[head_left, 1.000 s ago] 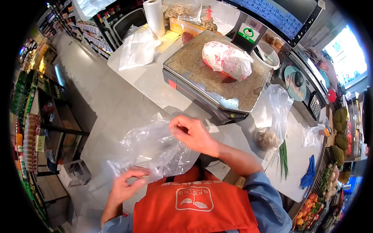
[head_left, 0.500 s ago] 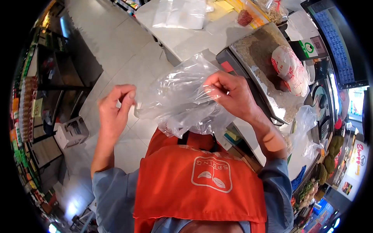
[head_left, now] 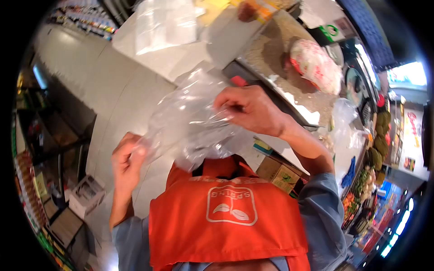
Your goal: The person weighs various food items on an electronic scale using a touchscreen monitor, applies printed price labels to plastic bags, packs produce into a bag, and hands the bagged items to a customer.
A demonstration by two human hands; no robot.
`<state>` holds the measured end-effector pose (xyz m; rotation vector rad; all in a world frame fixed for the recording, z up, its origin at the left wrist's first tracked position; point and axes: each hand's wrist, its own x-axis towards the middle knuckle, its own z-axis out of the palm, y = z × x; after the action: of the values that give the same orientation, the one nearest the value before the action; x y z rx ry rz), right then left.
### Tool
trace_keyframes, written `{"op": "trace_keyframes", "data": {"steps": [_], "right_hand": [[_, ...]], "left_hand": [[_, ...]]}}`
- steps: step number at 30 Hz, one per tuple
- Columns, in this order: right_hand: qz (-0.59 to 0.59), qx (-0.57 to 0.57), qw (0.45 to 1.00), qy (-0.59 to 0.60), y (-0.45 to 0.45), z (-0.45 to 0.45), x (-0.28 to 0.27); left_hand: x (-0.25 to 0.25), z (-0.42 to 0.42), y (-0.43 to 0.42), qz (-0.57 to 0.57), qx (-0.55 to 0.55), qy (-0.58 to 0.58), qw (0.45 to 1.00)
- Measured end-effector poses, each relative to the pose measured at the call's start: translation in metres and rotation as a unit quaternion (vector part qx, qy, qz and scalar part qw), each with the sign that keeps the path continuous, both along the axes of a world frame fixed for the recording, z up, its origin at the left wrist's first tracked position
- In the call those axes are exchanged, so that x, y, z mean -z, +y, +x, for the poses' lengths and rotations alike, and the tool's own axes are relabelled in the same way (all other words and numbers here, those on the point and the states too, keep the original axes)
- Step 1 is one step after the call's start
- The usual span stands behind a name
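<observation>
A clear plastic bag (head_left: 181, 115) is stretched between my two hands, in front of the red apron. My left hand (head_left: 128, 156) pinches its left edge, though motion blurs the fingertips. On the other side my right hand (head_left: 248, 108) grips the bag with curled fingers. The bag looks thin and crumpled, and its lower part hangs near the apron (head_left: 228, 217). Whether anything is inside it I cannot make out; it looks see-through.
Right of my hands stands a counter with a worn flat surface (head_left: 271, 54), bearing a white bag with red print (head_left: 316, 65). A stack of clear bags (head_left: 165, 27) lies on the far table. Shelves (head_left: 58, 131) line the left, and a monitor (head_left: 370, 31) stands at upper right.
The view has shifted and turned, so the counter sits further left and higher. My hands still hold the bag, with the left hand lower in view.
</observation>
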<state>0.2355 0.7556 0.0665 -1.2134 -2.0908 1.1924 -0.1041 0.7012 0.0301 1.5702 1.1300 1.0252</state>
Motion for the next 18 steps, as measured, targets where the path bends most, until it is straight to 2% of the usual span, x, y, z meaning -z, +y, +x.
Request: {"op": "trace_keyframes", "data": {"steps": [1,3,4,6,7,8,9,11,13,15,17,18], "right_hand": [[-0.054,-0.030,0.996,-0.067,0.000,0.005,-0.018],[0.104,-0.041,0.994,-0.021,-0.003,0.030,-0.030],[0.136,-0.021,0.989,-0.053,0.000,0.048,-0.049],[0.330,0.069,0.910,-0.240,0.012,0.101,-0.059],[0.359,0.106,0.918,-0.134,0.025,0.141,-0.046],[0.367,0.149,0.848,-0.354,0.025,0.161,-0.058],[0.309,0.160,0.849,-0.397,0.026,0.186,-0.054],[0.259,0.142,0.863,-0.410,0.031,0.216,-0.039],[0.187,0.129,0.910,-0.346,0.036,0.215,-0.044],[0.227,0.096,0.906,-0.345,0.049,0.237,-0.029],[0.235,0.133,0.897,-0.349,0.050,0.240,-0.025],[0.183,0.169,0.924,-0.292,0.049,0.241,-0.028]], "left_hand": [[-0.002,-0.001,0.000,-0.018,-0.005,-0.035,0.999],[-0.009,-0.002,-0.004,-0.078,-0.028,-0.078,0.993],[-0.015,-0.002,-0.008,-0.110,-0.048,-0.095,0.988],[-0.032,0.014,-0.009,-0.156,-0.074,-0.136,0.975],[-0.040,0.022,-0.008,-0.177,-0.091,-0.154,0.968],[-0.043,0.028,-0.007,-0.186,-0.091,-0.173,0.963],[-0.043,0.031,-0.006,-0.180,-0.094,-0.167,0.965],[-0.051,0.036,-0.004,-0.168,-0.091,-0.153,0.970],[-0.059,0.045,-0.002,-0.162,-0.071,-0.158,0.971],[-0.063,0.053,-0.004,-0.172,-0.035,-0.180,0.968],[-0.060,0.059,-0.007,-0.167,-0.031,-0.169,0.971],[-0.057,0.064,-0.010,-0.163,-0.027,-0.171,0.971]]}}
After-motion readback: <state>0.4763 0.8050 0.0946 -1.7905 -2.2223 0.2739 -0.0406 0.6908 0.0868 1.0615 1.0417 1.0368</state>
